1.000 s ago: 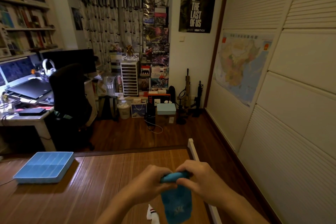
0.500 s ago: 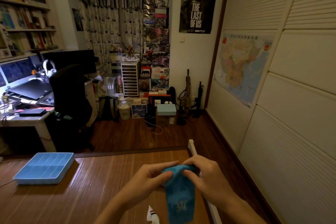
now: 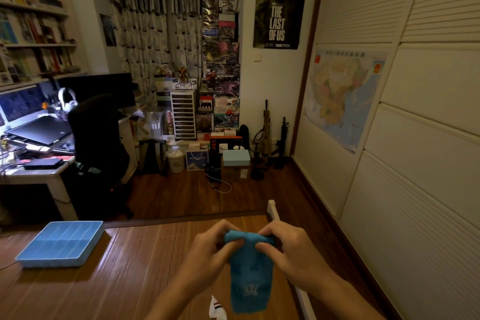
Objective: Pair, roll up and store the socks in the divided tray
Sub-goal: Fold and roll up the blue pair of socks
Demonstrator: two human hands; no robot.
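Blue sock [image 3: 250, 278] | your left hand [image 3: 207, 254] and right hand [image 3: 291, 254] pinch its top edge; long axis hangs downward | divided tray [image 3: 52, 262] lies leftward; left hand nearer

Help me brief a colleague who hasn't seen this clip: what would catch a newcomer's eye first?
First, low in the centre, the left hand and right hand pinch the top edge of a blue fabric sock that hangs down between them. Next, the light blue plastic divided tray lies far to the left on the brown slatted wooden surface, well apart from the hands.
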